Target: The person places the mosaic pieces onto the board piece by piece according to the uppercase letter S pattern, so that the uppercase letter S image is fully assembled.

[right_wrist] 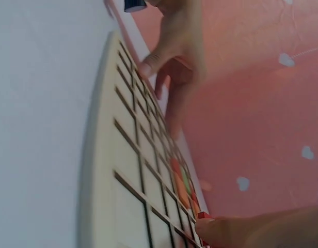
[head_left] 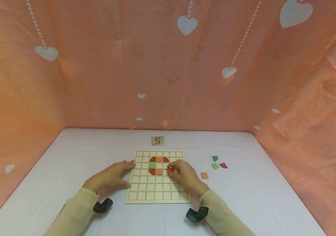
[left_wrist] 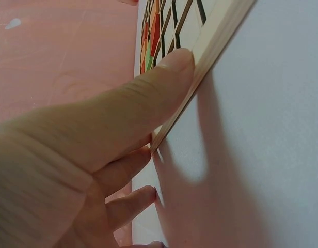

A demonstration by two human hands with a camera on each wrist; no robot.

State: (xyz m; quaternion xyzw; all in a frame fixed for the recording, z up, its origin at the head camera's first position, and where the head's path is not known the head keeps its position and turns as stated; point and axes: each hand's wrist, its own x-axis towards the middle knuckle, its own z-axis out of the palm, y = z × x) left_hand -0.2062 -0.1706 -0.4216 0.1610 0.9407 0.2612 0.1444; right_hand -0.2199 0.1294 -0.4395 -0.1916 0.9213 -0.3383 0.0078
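Note:
A pale wooden grid board (head_left: 141,187) lies on the white table in the head view. Red rounded-corner tiles (head_left: 152,171), orange square tiles (head_left: 159,159) and a light green square tile (head_left: 152,165) fill cells in its upper middle. My right hand (head_left: 187,175) pinches a red tile (head_left: 170,170) between thumb and fingers, over the board beside the lower orange tile; the fingers hide part of it. At the board's left edge my left hand (head_left: 110,175) rests with fingers extended, its thumb (left_wrist: 177,62) touching the rim in the left wrist view.
Right of the board lie a dark green tile (head_left: 215,158), a light green square (head_left: 215,166), a red tile (head_left: 223,165) and an orange square (head_left: 204,175). Behind the board is a small pattern card (head_left: 157,141). A pink heart-print curtain (head_left: 168,65) encloses the table.

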